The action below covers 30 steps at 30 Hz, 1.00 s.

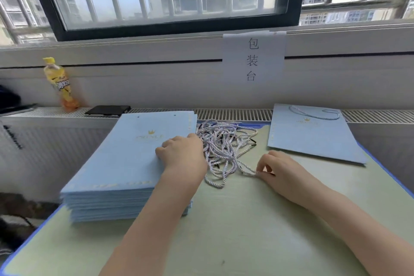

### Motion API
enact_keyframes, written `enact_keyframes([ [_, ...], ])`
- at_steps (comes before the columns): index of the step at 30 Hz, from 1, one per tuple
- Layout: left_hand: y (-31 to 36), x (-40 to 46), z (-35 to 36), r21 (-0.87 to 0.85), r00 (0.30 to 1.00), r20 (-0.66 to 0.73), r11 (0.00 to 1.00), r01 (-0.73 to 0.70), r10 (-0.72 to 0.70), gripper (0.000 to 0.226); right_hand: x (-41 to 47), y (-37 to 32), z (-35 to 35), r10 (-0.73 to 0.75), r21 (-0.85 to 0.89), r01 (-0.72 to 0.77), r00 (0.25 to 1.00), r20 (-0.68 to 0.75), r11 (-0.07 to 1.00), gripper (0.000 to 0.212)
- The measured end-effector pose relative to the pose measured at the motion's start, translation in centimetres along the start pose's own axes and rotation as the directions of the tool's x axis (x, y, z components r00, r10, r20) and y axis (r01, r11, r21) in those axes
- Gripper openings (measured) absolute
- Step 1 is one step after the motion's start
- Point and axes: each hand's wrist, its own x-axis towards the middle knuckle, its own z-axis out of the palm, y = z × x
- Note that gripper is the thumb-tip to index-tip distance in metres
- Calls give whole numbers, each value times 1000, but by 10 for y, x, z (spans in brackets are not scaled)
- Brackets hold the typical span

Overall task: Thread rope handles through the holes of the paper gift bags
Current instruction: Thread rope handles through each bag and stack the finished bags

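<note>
White paper sign (253, 58) taped to the wall under the window: three black characters stacked vertically, 包装台. Top bag of the light-blue gift bag stack (125, 159): gold crown with pale gold lettering under it, too faint to read. Finished bag (313, 134): same print, also illegible. Yellow drink bottle (60, 84): label characters blurred, unreadable.

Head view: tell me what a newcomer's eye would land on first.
The tall stack of pale blue paper gift bags at the table's left, with the left hand resting on its top bag. Beside it, at centre, lies a tangled pile of white rope handles; the right hand pinches one cord's end. A single bag with its handle fitted lies at far right.
</note>
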Motion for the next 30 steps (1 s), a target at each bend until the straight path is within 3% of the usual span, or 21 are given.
enact_keyframes([
  [4,-6,-6,-12,-86,997,-45,994,-63,59,6,0,-5,-5,79,167,-62,992,-95,984,13],
  [9,-15,-11,-16,-157,983,-180,985,-74,46,31,1,-13,-10,141,422,-64,978,-153,904,17],
  [13,-16,-13,-15,-127,974,-215,987,-99,70,34,0,-13,-9,127,478,-44,981,-144,877,33],
  [17,-7,-19,-21,-28,944,-287,984,-175,160,32,0,-13,-11,172,538,-66,974,-150,840,36],
  [19,4,-27,-30,46,917,-328,973,-225,227,26,0,-14,-14,214,675,-102,973,-85,731,37],
  [22,28,-43,-46,129,852,-385,935,-330,354,25,2,-20,-21,223,896,-241,961,166,372,27],
  [24,50,-57,-54,56,830,-363,899,-434,424,20,0,-23,-28,158,947,-279,954,255,160,45],
  [26,71,-73,-44,39,780,-385,853,-520,493,34,-2,-25,-41,117,963,-270,956,268,1,66],
  [28,81,-92,-41,36,775,-379,845,-534,506,48,-1,-20,-50,176,969,-239,953,247,-64,69],
  [30,91,-95,-27,21,745,-375,808,-588,552,37,0,-10,-53,288,981,-195,939,188,-5,53],
])
